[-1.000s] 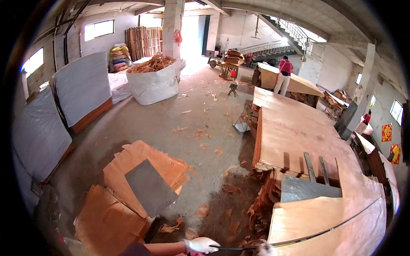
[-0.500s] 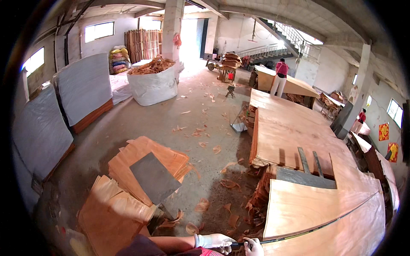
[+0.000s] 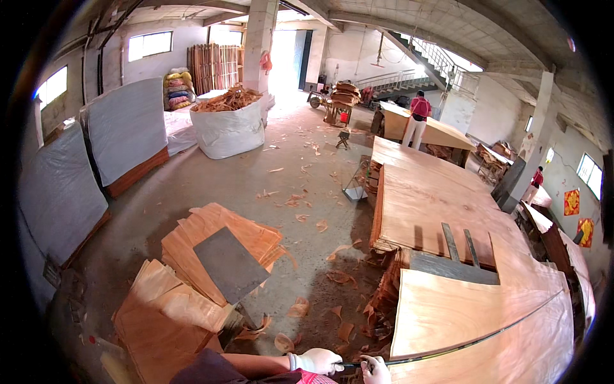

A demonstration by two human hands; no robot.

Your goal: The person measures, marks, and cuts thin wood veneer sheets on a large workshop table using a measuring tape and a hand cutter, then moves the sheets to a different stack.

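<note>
Both my hands wear white gloves at the lower edge. A long, thin dark rod lies across pale wood veneer sheets on the right, slanting up toward the far right edge of the stack. My left hand is closed around the rod's near end, left of the sheets. Close beside it, my right hand grips the rod by the sheet's left edge, its thumb and fingers pinched together. Beyond the rod, a grey flat board with two dark strips rests on the veneer.
Left of me lie veneer piles, one topped by a grey square board. Veneer scraps litter the floor. A white bulk bag stands near a pillar. Wrapped stacks line the left. Another person stands at a far table.
My left hand's fingers have closed more tightly on the rod's end. My right hand has moved slightly left. The view has shifted a little; the sheets stay in place.
</note>
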